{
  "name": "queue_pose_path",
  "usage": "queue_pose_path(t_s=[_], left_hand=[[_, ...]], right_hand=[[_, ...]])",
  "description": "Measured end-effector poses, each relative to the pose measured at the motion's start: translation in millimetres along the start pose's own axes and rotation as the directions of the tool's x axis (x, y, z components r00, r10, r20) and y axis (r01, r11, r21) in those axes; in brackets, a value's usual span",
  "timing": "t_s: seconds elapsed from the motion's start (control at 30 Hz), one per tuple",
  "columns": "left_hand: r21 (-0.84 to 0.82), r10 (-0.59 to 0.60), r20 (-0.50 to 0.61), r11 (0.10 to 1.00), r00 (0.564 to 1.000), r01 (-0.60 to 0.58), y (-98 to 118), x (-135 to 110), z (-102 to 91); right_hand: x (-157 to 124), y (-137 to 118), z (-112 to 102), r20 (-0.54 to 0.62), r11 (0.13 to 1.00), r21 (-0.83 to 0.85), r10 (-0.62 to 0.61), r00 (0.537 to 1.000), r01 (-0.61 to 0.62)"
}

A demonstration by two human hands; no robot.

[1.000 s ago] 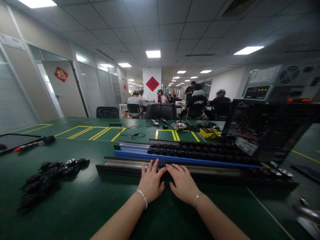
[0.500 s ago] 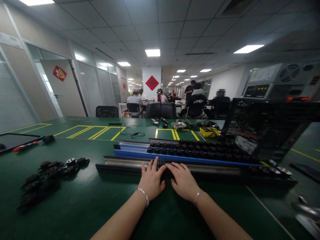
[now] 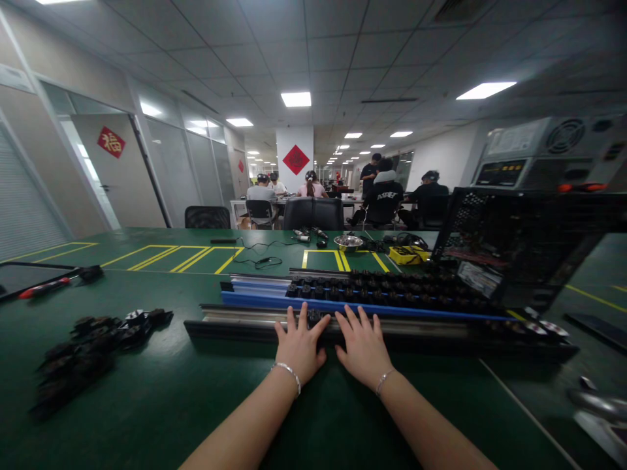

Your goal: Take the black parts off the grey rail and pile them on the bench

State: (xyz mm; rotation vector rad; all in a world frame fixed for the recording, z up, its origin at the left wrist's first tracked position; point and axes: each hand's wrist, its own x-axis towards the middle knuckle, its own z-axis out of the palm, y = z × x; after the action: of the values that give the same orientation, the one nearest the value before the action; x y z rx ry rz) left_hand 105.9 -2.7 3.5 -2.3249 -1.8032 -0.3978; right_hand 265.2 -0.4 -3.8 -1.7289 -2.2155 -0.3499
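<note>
1. Currently, from my remote station, I have the left hand (image 3: pixel 298 343) over the near rail (image 3: pixel 230 314), its fingers spread; its grip looks released, clasping nothing.
2. My right hand (image 3: pixel 363 346) lies just to the right on the same rail, fingers fanned, its grip also slack.
3. One small black part (image 3: pixel 314 318) sits on the near rail between the left hand's index and middle fingers; I cannot tell whether a fingertip presses it.
4. I judge the far side well advanced: behind the blue rail (image 3: pixel 264 301), rows of black parts (image 3: pixel 357 297) run off to the right.
5. By my reading, the near rail is much less complete: its metal shows bare left of the hands, though dark and pale-topped pieces (image 3: pixel 543 328) gather at its right end, too dim to count.
6. A loose heap of black parts (image 3: pixel 95 349) on the left of the green bench (image 3: pixel 196 405) seems to be stock not yet placed.
</note>
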Motion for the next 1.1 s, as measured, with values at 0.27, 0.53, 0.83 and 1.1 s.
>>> queue_pose_path(t_s=[0.27, 0.53, 0.83, 1.1], left_hand=[[-0.001, 0.013, 0.036, 1.0, 0.999, -0.013, -2.9, 4.2, -2.6], [0.008, 0.018, 0.059, 1.0, 0.998, -0.019, -5.4, 1.4, -10.7], [0.039, -0.027, 0.046, 0.999, 0.999, 0.025, -25.0, -2.6, -16.2], [0.055, -0.028, 0.026, 0.998, 0.999, 0.026, -34.9, -4.4, -15.8]], right_hand=[[-0.2, 0.5, -1.7, 0.021, 1.0, 0.006, -0.01, 1.0, 0.01], [-0.1, -0.1, -6.5, 0.057, 1.0, 0.014, -0.004, 0.998, 0.003], [0.4, -1.8, -7.8, 0.067, 1.0, 0.017, 0.003, 0.998, -0.004], [0.4, -0.4, -8.3, 0.063, 1.0, 0.029, -0.004, 0.998, 0.002]])
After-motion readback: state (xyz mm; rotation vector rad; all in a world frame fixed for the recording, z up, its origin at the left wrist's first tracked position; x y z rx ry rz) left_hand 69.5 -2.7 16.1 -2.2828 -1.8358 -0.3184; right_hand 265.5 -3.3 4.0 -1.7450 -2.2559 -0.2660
